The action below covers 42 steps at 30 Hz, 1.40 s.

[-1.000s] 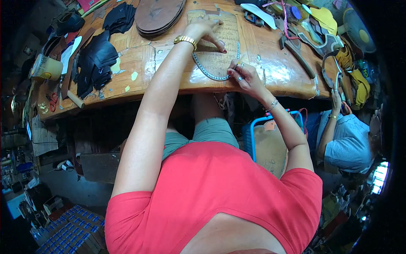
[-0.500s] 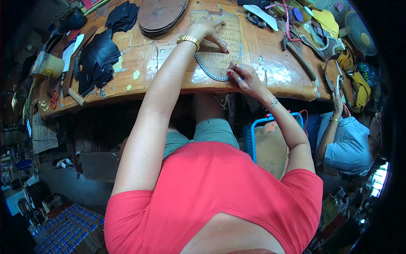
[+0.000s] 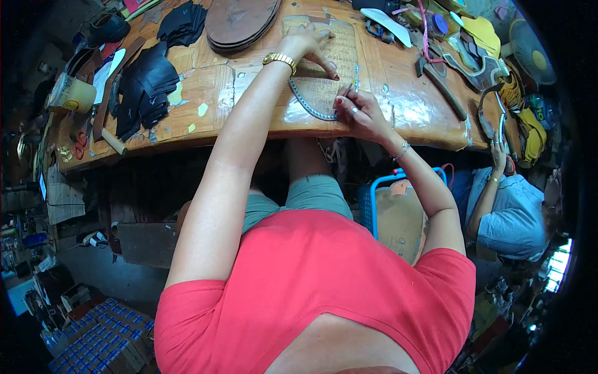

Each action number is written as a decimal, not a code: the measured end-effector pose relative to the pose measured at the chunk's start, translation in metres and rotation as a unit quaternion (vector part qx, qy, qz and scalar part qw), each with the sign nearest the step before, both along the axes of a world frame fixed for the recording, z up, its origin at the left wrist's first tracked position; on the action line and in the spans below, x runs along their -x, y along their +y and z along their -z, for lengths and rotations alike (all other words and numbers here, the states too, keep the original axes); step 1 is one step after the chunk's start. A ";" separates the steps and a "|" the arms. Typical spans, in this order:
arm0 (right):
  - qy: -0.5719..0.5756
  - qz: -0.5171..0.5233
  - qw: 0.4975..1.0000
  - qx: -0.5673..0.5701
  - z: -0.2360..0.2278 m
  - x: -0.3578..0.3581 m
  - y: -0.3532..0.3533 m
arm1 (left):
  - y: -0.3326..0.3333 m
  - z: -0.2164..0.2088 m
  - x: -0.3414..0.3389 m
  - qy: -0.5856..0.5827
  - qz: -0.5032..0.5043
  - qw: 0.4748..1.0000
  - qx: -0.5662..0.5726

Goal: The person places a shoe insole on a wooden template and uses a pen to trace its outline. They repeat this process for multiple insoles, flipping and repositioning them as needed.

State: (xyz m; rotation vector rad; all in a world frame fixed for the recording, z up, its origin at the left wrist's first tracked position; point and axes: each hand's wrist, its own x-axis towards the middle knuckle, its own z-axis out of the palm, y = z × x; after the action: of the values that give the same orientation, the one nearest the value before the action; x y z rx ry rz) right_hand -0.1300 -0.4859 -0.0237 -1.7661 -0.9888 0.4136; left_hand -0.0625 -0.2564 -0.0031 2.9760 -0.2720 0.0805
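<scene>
At the upper centre of the frame, the left hand (image 3: 306, 50) covers part of a brown lettered sheet (image 3: 344, 48), whose characters are too small to read; the fingers of the right hand (image 3: 361, 112) hide most of a slim tool (image 3: 351, 86), its kind indeterminable. The top edge cuts the stacked brown ovals (image 3: 240, 22); the bottom edge, the red shirt (image 3: 349, 268).

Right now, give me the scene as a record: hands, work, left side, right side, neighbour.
left hand: fingers spread over the brown sheet
right hand: pinching a slim tool, type unclear
work: patterned strip, U-curved at the sheet's near end
left side: black pieces, piled
right side: hammer
neighbour: person in light-blue shirt
</scene>
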 end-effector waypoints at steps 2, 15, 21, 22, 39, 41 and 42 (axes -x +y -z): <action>-0.046 -0.015 0.999 -0.011 0.002 0.001 0.001 | -0.001 -0.006 0.003 0.009 0.000 1.000 -0.001; -0.198 -0.081 0.977 -0.005 -0.013 0.005 0.011 | 0.004 -0.006 -0.004 0.020 0.017 1.000 0.002; 0.053 -0.009 0.999 -0.010 -0.006 0.006 0.012 | 0.003 -0.011 0.000 0.034 0.003 0.998 0.044; -0.023 -0.031 0.999 -0.004 -0.008 0.007 0.014 | 0.005 -0.010 0.000 0.031 -0.002 0.998 0.049; -0.061 -0.055 0.997 -0.003 -0.015 0.009 0.027 | 0.013 -0.017 -0.001 0.049 -0.002 0.997 0.055; 0.096 -0.027 0.994 0.049 -0.022 0.008 0.028 | 0.017 -0.012 -0.003 0.037 -0.001 0.998 0.060; 0.031 -0.040 0.998 0.035 -0.019 0.008 0.028 | 0.017 -0.009 -0.006 0.027 0.004 0.998 0.063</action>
State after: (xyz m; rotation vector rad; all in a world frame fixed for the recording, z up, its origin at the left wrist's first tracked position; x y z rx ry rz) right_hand -0.1375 -0.4577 -0.0044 -1.7706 -1.0131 0.5563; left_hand -0.0569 -0.2392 0.0055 2.8465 -0.2605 0.0165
